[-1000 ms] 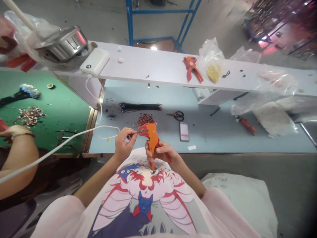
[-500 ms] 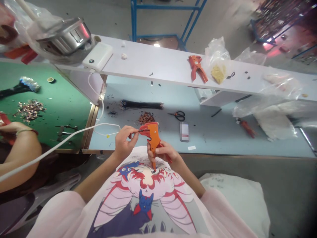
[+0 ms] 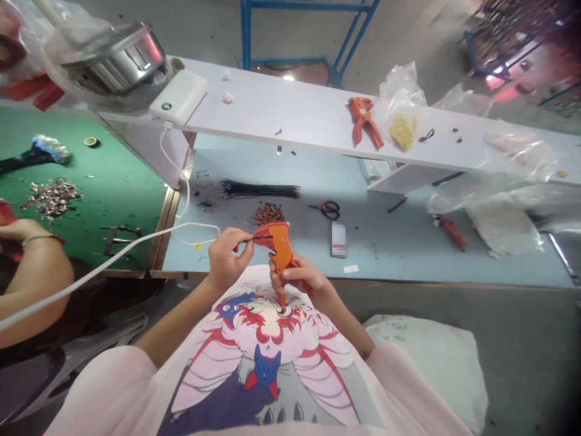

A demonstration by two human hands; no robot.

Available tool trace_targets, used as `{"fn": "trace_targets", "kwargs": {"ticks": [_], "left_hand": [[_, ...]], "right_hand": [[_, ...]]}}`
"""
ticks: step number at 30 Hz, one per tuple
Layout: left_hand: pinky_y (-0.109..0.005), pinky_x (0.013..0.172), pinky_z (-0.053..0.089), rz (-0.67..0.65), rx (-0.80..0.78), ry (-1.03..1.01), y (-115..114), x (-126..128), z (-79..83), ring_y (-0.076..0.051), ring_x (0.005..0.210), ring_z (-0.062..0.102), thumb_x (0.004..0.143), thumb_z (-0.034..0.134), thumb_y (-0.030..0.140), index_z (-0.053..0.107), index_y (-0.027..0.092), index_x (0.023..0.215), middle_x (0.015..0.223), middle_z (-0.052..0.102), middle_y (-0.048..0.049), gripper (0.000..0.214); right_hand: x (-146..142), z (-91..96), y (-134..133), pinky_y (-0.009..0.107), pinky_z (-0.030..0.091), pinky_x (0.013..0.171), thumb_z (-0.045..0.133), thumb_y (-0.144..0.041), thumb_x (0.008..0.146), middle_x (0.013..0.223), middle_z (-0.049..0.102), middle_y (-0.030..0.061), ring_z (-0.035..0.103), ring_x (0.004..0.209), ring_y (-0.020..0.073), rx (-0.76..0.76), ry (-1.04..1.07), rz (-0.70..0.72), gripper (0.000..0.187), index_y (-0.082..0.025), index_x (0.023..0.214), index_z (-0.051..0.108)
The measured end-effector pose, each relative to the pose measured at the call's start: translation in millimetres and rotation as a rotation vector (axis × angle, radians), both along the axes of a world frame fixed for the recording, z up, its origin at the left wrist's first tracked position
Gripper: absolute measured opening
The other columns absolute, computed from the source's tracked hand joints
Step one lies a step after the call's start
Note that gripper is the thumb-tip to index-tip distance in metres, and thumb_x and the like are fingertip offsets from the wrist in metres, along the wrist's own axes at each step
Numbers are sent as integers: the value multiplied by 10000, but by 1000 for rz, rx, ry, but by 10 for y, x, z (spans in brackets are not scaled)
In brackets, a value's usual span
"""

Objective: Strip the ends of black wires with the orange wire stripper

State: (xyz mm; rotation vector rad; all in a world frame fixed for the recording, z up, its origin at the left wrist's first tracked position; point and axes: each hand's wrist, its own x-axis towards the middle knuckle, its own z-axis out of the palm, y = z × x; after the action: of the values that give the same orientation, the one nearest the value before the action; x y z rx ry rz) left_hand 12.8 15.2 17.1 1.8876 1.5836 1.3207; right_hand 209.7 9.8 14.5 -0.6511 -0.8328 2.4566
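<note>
My left hand (image 3: 230,254) is closed in a pinch on a thin dark wire (image 3: 251,240), whose end reaches the jaws of an orange and red wire stripper (image 3: 282,245). Around the handles of that stripper my right hand (image 3: 300,275) is wrapped, holding it upright near the bench's front edge. Just beyond the jaws lies a heap of copper-coloured scraps (image 3: 267,214). Behind it rests a bundle of black wires (image 3: 261,189). The wire's exact depth in the jaws cannot be made out.
Black-handled scissors (image 3: 329,210) and a phone (image 3: 338,239) lie right of the scraps. A second stripper (image 3: 364,123) and a white power bank (image 3: 178,99) rest on the raised shelf. A white cable (image 3: 113,257) crosses at left, near a co-worker's arm (image 3: 39,284).
The view has shifted slightly. Both hands, the wire and the stripper keep nearly the same positions.
</note>
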Motion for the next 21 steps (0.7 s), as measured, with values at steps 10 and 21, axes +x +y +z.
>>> {"fn": "trace_targets", "kwargs": {"ticks": [10, 21], "left_hand": [[-237, 624, 428, -15, 15, 90, -30, -15, -9, -123, 656, 551, 771, 573, 193, 636, 188, 775, 747, 643, -30, 64], [-222, 628, 424, -26, 69, 161, -27, -16, 12, -118, 674, 563, 774, 568, 164, 631, 174, 748, 721, 637, -21, 69]], "right_hand": [[50, -20, -4, 286, 507, 515, 650, -274, 748, 671, 563, 8, 581, 574, 145, 54, -50, 18, 279, -127, 946, 520], [75, -30, -7, 282, 499, 497, 649, -279, 756, 665, 566, 8, 563, 554, 139, 75, -63, 42, 267, -129, 938, 522]]}}
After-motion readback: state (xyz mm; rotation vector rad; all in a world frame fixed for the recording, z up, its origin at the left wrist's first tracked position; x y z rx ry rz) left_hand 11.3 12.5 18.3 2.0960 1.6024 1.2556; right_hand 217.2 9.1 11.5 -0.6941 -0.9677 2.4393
